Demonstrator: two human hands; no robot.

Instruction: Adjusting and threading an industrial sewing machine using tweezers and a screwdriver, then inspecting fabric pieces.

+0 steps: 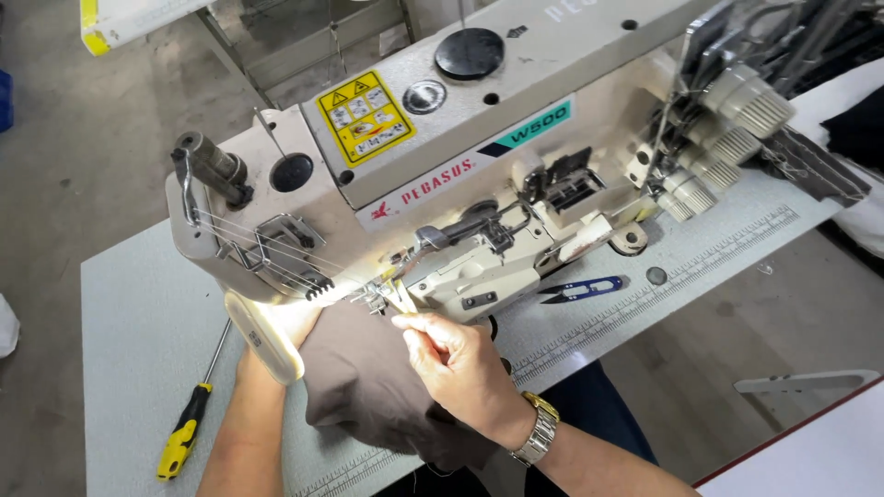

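A person works at an industrial sewing machine (479, 175) bolted across the pale grey bench (138, 322), head camera looking down. The right hand (460, 364), a metal watch (537, 430) on its wrist, is pinched around a small slim tool, apparently tweezers (402, 299), with the tip at the needle area (373, 294) under the machine's lamp. The left hand (276, 345) is mostly hidden behind the lamp housing (262, 336), so whether it grips or lies flat cannot be told; it sits against the brown fabric (378, 387) bunched at the bench's front edge, just below the needles. Blue thread snips (582, 290) lie behind the machine arm, and a yellow-handled screwdriver (189, 423) rests near the front left corner. The risk, by the look of it: fingers this close to the needles could be pricked if the machine started, and a slipping tool tip could snag the fine threads.
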